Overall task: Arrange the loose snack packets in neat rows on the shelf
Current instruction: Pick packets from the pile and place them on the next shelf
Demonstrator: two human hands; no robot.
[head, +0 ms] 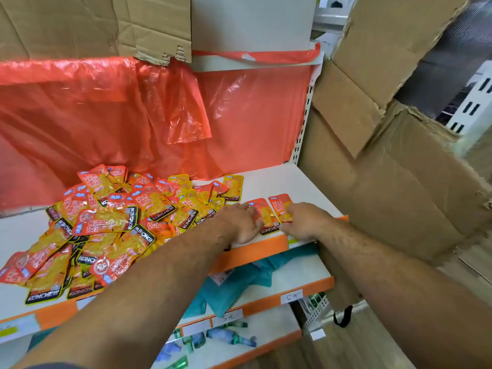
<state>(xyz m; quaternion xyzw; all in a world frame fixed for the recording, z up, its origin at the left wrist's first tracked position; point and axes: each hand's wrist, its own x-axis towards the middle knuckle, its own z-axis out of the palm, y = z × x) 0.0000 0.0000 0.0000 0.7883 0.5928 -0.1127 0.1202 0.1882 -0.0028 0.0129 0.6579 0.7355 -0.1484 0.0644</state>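
Note:
A loose pile of orange and yellow snack packets (pixel 111 227) covers the left and middle of the white shelf (pixel 279 182). Two packets lie flat side by side at the shelf's right front: one (pixel 266 217) under my left hand (pixel 243 222), the other (pixel 282 206) under my right hand (pixel 306 222). Both hands lie palm down with fingers resting on their packets, partly hiding them. The two packets sit close together, near the orange front edge.
Red plastic sheeting (pixel 133 115) hangs behind the pile. Cardboard panels (pixel 386 169) close off the right side. The lower shelves hold a teal bag (pixel 234 288), handwritten price tags and some bottles (pixel 231 336). Bare white shelf lies behind the two packets.

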